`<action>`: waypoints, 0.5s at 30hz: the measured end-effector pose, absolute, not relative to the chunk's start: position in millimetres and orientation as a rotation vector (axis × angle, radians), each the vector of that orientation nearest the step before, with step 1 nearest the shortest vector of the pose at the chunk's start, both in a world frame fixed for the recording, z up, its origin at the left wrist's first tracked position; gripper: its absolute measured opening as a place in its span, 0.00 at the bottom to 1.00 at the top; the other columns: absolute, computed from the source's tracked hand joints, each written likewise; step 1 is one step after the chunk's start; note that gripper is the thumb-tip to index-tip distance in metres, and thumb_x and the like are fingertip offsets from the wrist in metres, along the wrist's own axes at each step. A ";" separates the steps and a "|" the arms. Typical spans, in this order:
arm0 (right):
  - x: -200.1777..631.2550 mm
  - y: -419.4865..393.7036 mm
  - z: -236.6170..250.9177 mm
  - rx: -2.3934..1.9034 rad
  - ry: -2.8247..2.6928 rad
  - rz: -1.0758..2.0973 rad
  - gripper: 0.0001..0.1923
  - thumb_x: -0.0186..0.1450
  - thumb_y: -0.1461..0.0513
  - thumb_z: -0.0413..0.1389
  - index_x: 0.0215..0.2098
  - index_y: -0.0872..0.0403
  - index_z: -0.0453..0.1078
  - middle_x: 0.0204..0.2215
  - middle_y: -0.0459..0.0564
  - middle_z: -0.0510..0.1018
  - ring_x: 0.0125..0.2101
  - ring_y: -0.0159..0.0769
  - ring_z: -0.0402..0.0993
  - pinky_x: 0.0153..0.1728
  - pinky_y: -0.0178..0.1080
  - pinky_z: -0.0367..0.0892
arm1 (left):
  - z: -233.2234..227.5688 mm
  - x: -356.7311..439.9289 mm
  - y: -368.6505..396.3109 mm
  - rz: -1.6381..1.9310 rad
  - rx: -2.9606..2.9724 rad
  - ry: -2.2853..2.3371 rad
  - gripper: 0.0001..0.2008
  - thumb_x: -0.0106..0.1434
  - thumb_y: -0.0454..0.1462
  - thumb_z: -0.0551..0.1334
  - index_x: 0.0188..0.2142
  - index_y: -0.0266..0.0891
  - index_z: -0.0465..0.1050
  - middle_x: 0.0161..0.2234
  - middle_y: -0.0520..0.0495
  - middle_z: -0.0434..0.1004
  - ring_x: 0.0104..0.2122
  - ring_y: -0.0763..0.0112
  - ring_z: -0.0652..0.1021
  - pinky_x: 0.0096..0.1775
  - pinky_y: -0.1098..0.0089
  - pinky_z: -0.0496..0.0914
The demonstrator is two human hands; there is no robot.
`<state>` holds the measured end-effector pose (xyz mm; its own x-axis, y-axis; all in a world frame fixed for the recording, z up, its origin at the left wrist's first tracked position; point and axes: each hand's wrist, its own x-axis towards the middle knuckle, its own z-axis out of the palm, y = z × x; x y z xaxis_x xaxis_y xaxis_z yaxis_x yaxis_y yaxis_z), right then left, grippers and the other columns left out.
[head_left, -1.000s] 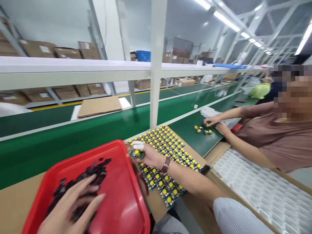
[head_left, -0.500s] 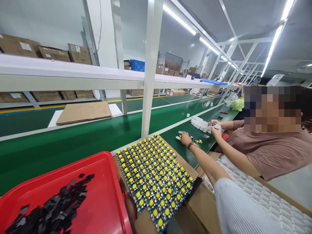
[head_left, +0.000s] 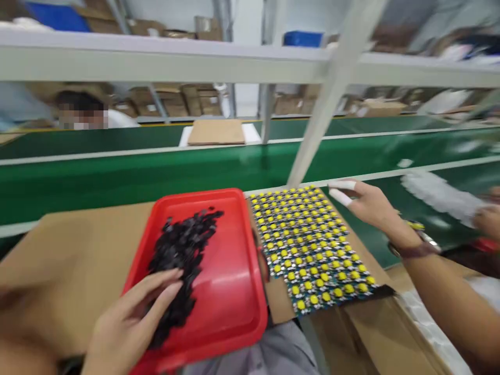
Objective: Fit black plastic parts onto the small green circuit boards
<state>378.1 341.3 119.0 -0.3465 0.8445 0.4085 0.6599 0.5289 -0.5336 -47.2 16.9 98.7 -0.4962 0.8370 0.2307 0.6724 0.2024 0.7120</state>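
My left hand (head_left: 130, 317) reaches over a red tray (head_left: 230, 291), thumb and index finger apart, close above a heap of small black pieces (head_left: 182, 250). I cannot make out anything between those fingers. White finger covers sit on the thumb and index finger of my right hand (head_left: 367, 205). It hovers at the far right corner of a sheet of small circuit boards with yellow tops (head_left: 312, 245), its thumb and index finger slightly apart with nothing clear between them. The boards lie in close rows on cardboard, just right of the tray.
A slanting white post (head_left: 324, 99) rises behind the boards. Brown cardboard (head_left: 86, 250) lies left of the tray. At the right edge, a co-worker's hand (head_left: 486, 221) is near white parts (head_left: 441, 195). A blurred brown shape is at the lower left.
The view has swung left and down, bringing my left hand over the black pieces into sight. My right hand has come away from the loose yellow-topped boards on the bench, toward the sheet's corner.
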 end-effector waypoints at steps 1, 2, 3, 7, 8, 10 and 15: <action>360.0 326.1 112.4 -1.032 -2.250 0.373 0.14 0.70 0.55 0.60 0.52 0.50 0.78 0.51 0.54 0.83 0.50 0.47 0.80 0.54 0.48 0.74 | 105.4 -47.0 8.0 1.186 1.366 2.237 0.17 0.63 0.53 0.67 0.43 0.47 0.83 0.41 0.50 0.88 0.40 0.61 0.86 0.48 0.64 0.80; 341.2 311.3 105.4 -0.853 -2.353 0.397 0.14 0.71 0.56 0.60 0.53 0.50 0.77 0.52 0.54 0.82 0.52 0.47 0.79 0.55 0.49 0.73 | 111.6 -47.6 0.9 1.266 1.287 2.239 0.16 0.63 0.52 0.68 0.44 0.46 0.83 0.42 0.49 0.87 0.41 0.61 0.86 0.49 0.64 0.80; 321.6 296.8 98.4 -0.690 -2.433 0.440 0.14 0.71 0.57 0.59 0.54 0.49 0.76 0.53 0.54 0.81 0.54 0.46 0.78 0.57 0.48 0.72 | 116.5 -48.9 -5.2 1.336 1.230 2.239 0.15 0.64 0.50 0.68 0.44 0.45 0.82 0.43 0.48 0.87 0.41 0.62 0.85 0.49 0.65 0.80; 235.6 244.0 72.0 -0.296 -2.654 0.765 0.15 0.75 0.59 0.55 0.58 0.51 0.72 0.55 0.55 0.79 0.56 0.42 0.76 0.58 0.44 0.71 | 111.9 -50.1 -28.9 1.322 1.293 2.266 0.11 0.65 0.45 0.68 0.44 0.45 0.82 0.41 0.48 0.86 0.40 0.63 0.85 0.45 0.68 0.80; 213.4 232.8 65.6 -0.249 -2.719 0.814 0.15 0.75 0.59 0.54 0.58 0.52 0.73 0.55 0.56 0.78 0.56 0.42 0.76 0.58 0.44 0.71 | 104.0 -47.2 -33.6 1.200 1.372 2.255 0.10 0.66 0.45 0.67 0.43 0.45 0.82 0.41 0.49 0.86 0.40 0.64 0.85 0.45 0.68 0.79; 170.9 213.2 53.2 -0.207 -2.871 0.832 0.15 0.75 0.58 0.54 0.56 0.54 0.74 0.53 0.58 0.79 0.54 0.46 0.77 0.55 0.46 0.71 | 84.5 -37.2 -38.7 0.900 1.522 2.213 0.08 0.69 0.42 0.65 0.42 0.46 0.83 0.38 0.49 0.86 0.38 0.64 0.84 0.43 0.67 0.78; 94.3 186.3 28.1 -0.284 -2.936 0.827 0.13 0.72 0.57 0.57 0.44 0.59 0.77 0.43 0.63 0.81 0.43 0.50 0.80 0.42 0.44 0.71 | 52.8 -12.0 -31.6 0.608 1.623 2.116 0.10 0.72 0.39 0.60 0.44 0.45 0.82 0.39 0.49 0.85 0.38 0.64 0.84 0.42 0.67 0.77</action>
<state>94.3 186.3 28.1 -0.9799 0.1981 0.0246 0.1562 0.8374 -0.5238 -12.0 -31.6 52.8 -0.2427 0.9687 -0.0528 0.7929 0.2295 0.5644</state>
